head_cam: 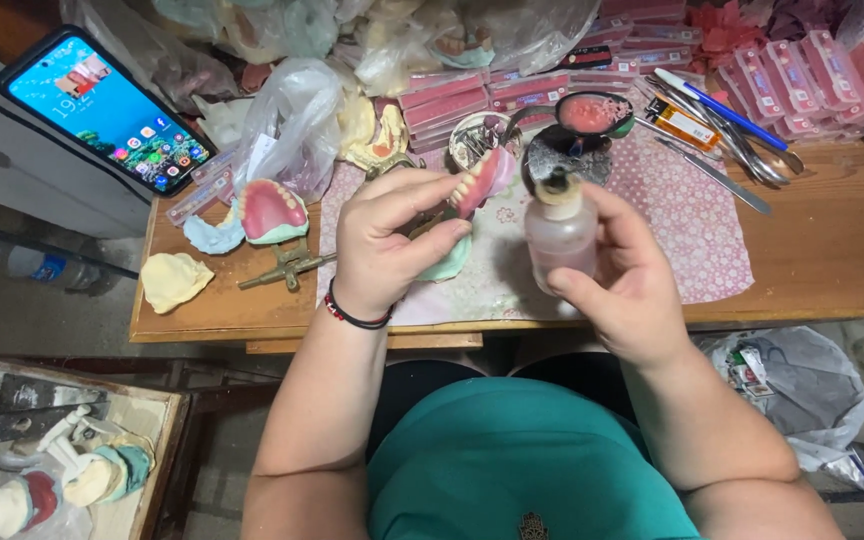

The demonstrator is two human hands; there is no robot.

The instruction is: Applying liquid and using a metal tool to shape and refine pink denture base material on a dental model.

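1. A phone (107, 108) lay off the bench's (832, 250) rear left corner.
2. A denture cast (272, 212) sat near the left edge, beside a patterned mat (692, 230) at mid-bench.
3. Boxes (812, 75) lined the rear edge, with tools (742, 150) in front of them.

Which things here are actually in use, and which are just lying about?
In use:
left hand holding pink denture with white teeth
right hand holding small frosted plastic bottle

Lying about:
black smartphone
blue pen
pale yellow plaster cast
pink denture on green base

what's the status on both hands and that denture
Left hand grips the denture. Right hand holds small bottle upright, beside it. Nothing between them.
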